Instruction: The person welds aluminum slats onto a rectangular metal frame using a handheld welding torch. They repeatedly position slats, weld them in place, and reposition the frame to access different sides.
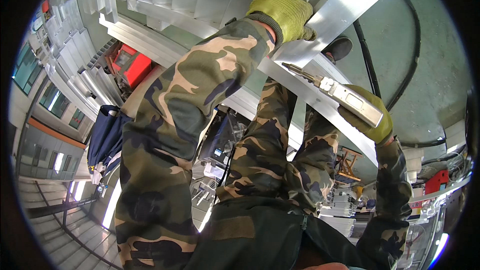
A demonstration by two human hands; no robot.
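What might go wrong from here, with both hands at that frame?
The handheld tool in the right hand points its tip toward the left side, near the left hand at the metal frame; a slip might catch that glove. Black cables on the floor near a dark shoe could trip someone.

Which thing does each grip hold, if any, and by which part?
Right grip: a silver nozzled hand tool, by its rear body. Left grip: against the metal frame; a hold cannot be told.
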